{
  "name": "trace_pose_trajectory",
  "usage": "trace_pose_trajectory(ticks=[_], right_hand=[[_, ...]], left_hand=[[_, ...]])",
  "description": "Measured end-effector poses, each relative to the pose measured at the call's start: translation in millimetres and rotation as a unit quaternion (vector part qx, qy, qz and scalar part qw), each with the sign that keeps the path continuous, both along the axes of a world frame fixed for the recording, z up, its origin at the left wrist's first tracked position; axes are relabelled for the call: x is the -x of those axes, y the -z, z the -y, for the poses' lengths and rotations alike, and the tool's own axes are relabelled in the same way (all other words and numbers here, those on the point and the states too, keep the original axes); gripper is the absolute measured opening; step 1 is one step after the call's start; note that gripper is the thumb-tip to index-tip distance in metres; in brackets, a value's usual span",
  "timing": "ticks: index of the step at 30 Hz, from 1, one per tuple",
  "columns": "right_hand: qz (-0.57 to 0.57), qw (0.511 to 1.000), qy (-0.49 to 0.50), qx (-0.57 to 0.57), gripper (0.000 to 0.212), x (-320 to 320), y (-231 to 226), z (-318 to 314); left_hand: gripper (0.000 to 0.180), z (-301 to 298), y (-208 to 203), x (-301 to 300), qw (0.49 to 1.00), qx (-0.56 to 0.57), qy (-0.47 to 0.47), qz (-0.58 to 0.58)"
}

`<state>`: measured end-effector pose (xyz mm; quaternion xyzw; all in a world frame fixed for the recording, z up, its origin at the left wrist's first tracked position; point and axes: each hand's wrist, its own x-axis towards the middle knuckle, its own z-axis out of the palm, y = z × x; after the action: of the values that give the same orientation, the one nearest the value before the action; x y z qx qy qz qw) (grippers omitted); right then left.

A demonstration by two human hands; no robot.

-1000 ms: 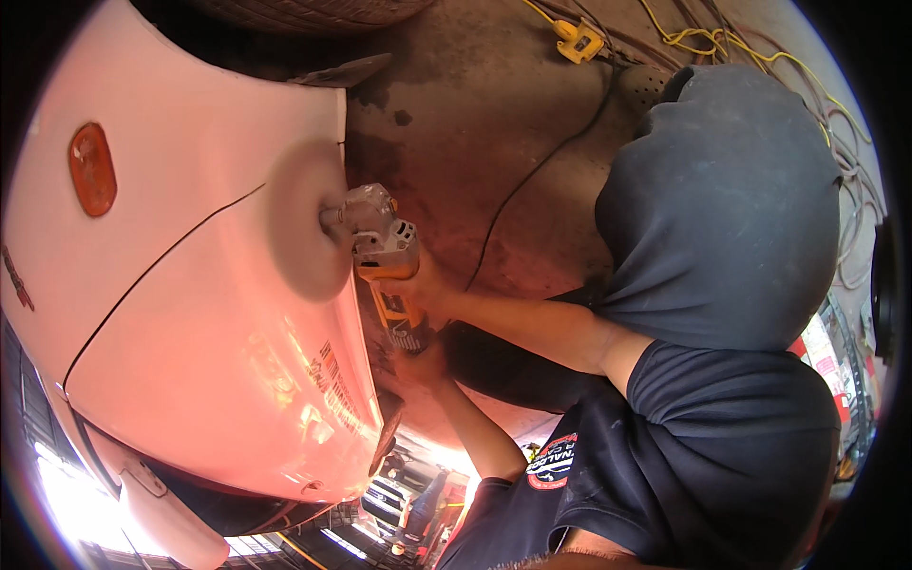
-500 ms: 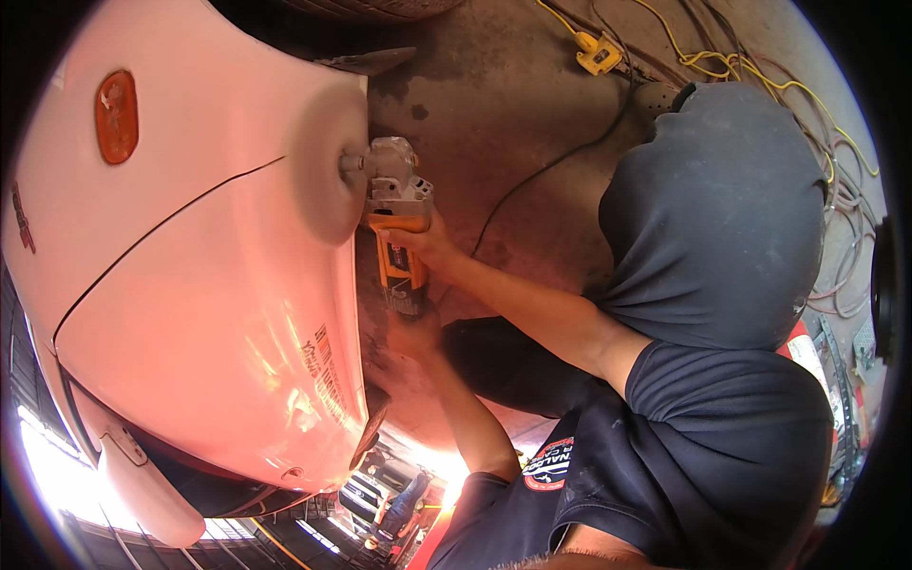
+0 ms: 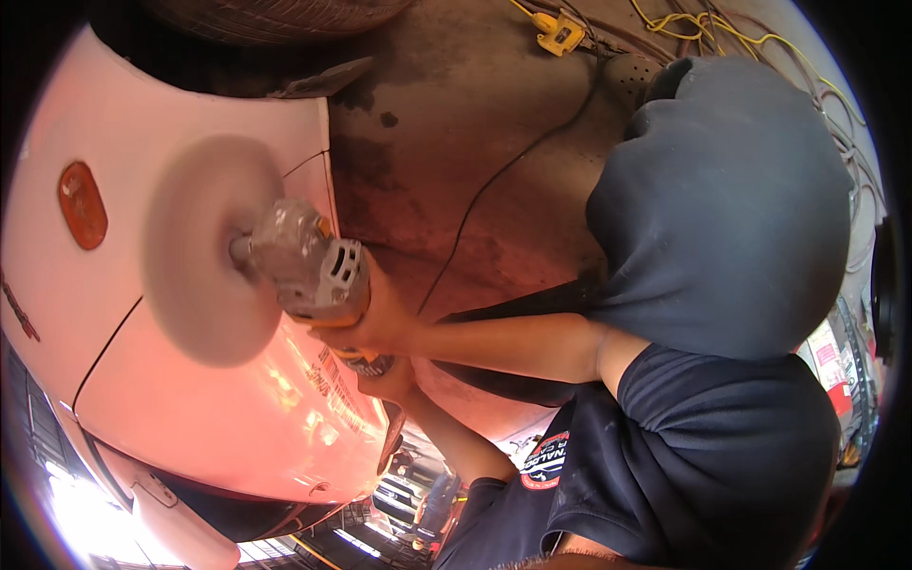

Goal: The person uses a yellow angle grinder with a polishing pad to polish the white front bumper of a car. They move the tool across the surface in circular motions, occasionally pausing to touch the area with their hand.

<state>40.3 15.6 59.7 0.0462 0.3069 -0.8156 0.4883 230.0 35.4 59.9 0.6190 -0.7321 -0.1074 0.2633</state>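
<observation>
A yellow-and-black rotary polisher (image 3: pixel 318 261) with a scuffed grey metal head is held in both my hands. My right hand (image 3: pixel 375 318) wraps round its body just behind the head. My left hand (image 3: pixel 385 380) is closed round the rear end, lower in the picture and partly behind the right forearm. The round pad (image 3: pixel 214 256) is smeared by spinning. It lies over the pale, pinkish-lit car panel (image 3: pixel 237 408), covering part of a dark panel seam; whether its whole face touches cannot be told. An orange side marker light (image 3: pixel 84 204) sits left of the pad.
A car tyre (image 3: pixel 285 17) is at the top, a side mirror (image 3: pixel 180 522) at the bottom left. A dark cord (image 3: pixel 475 195) crosses the floor near a yellow power box (image 3: pixel 559 33). Hoses and yellow cable (image 3: pixel 760 47) lie top right. My bent knee (image 3: pixel 722 209) fills the right.
Both hands have carried the polisher left and down in the picture, from the panel's right edge further over the car. The pad looks larger. The whole view has shifted too.
</observation>
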Motion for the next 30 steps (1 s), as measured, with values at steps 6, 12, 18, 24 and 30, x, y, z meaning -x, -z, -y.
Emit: trace_pose_trajectory(ticks=[6, 12, 18, 24, 30], right_hand=[[0.042, 0.999, 0.001, -0.005, 0.102, -24, 21, 1], [0.108, 0.993, 0.046, -0.005, 0.087, -27, 66, 22], [0.162, 0.986, -0.023, 0.013, 0.073, -10, 101, 30], [0.174, 0.983, -0.041, -0.026, 0.066, 1, 99, 28], [0.121, 0.992, 0.034, 0.013, 0.081, -7, 84, 26]], left_hand=[[0.056, 0, 10, -19, 0.999, 0.001, -0.015, 0.039], [0.039, 11, 14, 18, 0.971, 0.017, 0.012, 0.237], [0.042, 22, 27, 39, 0.952, 0.016, 0.025, 0.304], [0.044, 20, 28, 41, 0.917, -0.011, -0.030, 0.398], [0.048, 14, 30, 39, 0.956, 0.012, -0.002, 0.292]])
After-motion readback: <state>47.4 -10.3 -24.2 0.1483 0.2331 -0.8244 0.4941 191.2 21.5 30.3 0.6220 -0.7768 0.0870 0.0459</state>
